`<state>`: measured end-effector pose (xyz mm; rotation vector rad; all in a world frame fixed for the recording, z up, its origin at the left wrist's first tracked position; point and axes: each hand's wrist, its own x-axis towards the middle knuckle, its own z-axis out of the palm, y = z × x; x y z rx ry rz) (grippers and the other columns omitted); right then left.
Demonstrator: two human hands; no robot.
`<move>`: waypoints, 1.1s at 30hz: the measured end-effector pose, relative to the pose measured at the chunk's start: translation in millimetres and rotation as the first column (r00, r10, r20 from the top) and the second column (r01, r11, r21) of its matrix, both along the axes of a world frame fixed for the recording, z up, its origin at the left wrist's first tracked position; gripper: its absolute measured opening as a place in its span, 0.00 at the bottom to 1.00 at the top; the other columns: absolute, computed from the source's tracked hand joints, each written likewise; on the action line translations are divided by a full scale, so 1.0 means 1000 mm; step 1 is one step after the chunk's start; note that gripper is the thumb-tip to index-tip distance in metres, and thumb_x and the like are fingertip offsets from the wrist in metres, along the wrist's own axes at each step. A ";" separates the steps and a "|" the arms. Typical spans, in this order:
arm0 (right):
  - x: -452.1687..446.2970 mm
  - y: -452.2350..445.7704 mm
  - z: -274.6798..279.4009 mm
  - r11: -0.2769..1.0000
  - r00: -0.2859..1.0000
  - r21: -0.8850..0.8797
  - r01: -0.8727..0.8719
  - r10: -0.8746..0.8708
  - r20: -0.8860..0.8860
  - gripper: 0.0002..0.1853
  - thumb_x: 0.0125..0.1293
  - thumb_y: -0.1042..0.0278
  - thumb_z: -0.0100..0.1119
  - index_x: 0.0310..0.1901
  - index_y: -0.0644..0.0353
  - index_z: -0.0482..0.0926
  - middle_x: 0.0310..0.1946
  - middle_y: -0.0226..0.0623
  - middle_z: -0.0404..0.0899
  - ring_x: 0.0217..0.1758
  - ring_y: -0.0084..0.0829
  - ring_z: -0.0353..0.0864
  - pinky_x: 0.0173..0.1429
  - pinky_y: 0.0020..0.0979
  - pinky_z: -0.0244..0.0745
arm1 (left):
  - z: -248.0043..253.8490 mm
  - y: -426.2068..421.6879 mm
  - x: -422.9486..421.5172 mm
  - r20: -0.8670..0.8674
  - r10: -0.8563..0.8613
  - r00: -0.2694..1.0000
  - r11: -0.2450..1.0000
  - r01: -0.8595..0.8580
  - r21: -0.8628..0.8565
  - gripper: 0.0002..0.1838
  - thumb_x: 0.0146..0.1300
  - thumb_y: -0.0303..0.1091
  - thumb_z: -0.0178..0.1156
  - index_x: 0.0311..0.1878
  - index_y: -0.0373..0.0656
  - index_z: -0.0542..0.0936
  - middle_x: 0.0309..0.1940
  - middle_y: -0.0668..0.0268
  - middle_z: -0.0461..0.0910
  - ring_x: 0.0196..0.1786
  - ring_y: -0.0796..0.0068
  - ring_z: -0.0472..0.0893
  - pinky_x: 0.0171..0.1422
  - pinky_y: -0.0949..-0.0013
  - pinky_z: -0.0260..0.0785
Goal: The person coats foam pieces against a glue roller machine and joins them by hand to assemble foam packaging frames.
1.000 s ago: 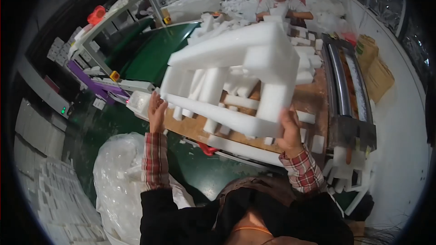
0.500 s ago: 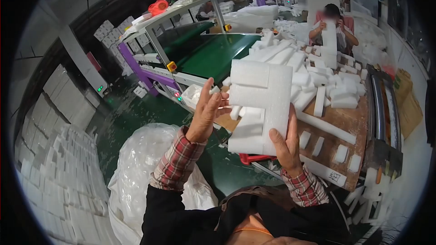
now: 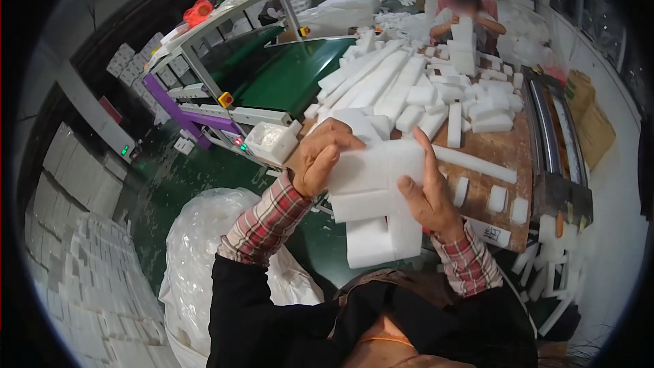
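A white foam block [image 3: 406,228] with stepped arms on its left side is held up in front of my chest. My left hand [image 3: 321,158] has its fingers curled over the block's upper left corner. On the opposite edge, my right hand [image 3: 436,197] grips it, thumb on the near face and fingers along the side. Behind the block, a heap of white foam strips and blocks [image 3: 392,85] covers much of the brown worktable [image 3: 477,170].
A green conveyor belt [image 3: 306,71] runs in a purple-sided machine at the left. Beside my left arm bulges a clear plastic bag [image 3: 204,238]. A metal roller unit [image 3: 555,140] borders the table's right side. Across the table a person [image 3: 466,20] holds a foam piece.
The foam block has come lower and tilted. My left hand, apart from it before with fingers spread, has closed on its upper left corner. My right hand keeps hold. The view has shifted.
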<state>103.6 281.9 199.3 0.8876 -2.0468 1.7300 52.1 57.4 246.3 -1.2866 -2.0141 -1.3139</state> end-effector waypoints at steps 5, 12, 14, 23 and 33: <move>-0.014 0.006 0.000 0.998 0.991 0.057 0.023 -0.015 -0.136 0.33 0.68 0.60 0.49 0.66 0.70 0.48 0.58 0.61 0.62 0.53 0.48 0.72 0.58 0.38 0.67 | 0.002 0.019 0.007 -0.118 -0.006 0.993 0.999 0.010 0.032 0.19 0.63 0.35 0.40 0.36 0.34 0.80 0.33 0.57 0.73 0.37 0.66 0.69 0.46 0.68 0.61; -0.012 0.000 0.000 0.998 0.996 0.039 0.049 -0.046 -0.072 0.28 0.67 0.64 0.48 0.63 0.68 0.52 0.54 0.57 0.66 0.44 0.44 0.75 0.51 0.36 0.70 | -0.001 0.023 0.005 0.009 -0.002 1.000 1.000 0.002 -0.011 0.17 0.62 0.35 0.42 0.33 0.34 0.77 0.33 0.58 0.72 0.37 0.64 0.69 0.48 0.67 0.61; -0.013 0.000 0.002 0.999 1.000 0.044 0.019 -0.019 0.016 0.27 0.67 0.65 0.48 0.63 0.68 0.52 0.53 0.56 0.66 0.42 0.43 0.75 0.50 0.35 0.70 | -0.004 0.024 0.005 0.024 0.005 1.000 1.000 -0.004 -0.019 0.16 0.62 0.35 0.42 0.33 0.35 0.77 0.33 0.58 0.72 0.37 0.64 0.69 0.48 0.67 0.61; -0.045 0.020 0.002 0.990 0.991 -0.034 -0.135 0.135 -0.010 0.26 0.67 0.67 0.46 0.63 0.67 0.53 0.52 0.51 0.67 0.47 0.39 0.72 0.53 0.35 0.66 | -0.010 0.018 -0.014 0.169 -0.045 0.985 0.976 0.007 0.220 0.19 0.66 0.41 0.41 0.42 0.36 0.75 0.42 0.59 0.72 0.46 0.66 0.68 0.54 0.67 0.60; -0.079 0.018 0.036 0.962 0.982 -0.199 -0.188 0.190 -0.010 0.25 0.69 0.63 0.48 0.62 0.65 0.58 0.39 0.41 0.73 0.32 0.25 0.68 0.39 0.26 0.65 | -0.057 -0.008 -0.048 0.817 -0.486 0.310 0.722 -0.384 0.575 0.34 0.66 0.60 0.42 0.63 0.42 0.67 0.57 0.54 0.71 0.56 0.58 0.74 0.53 0.52 0.71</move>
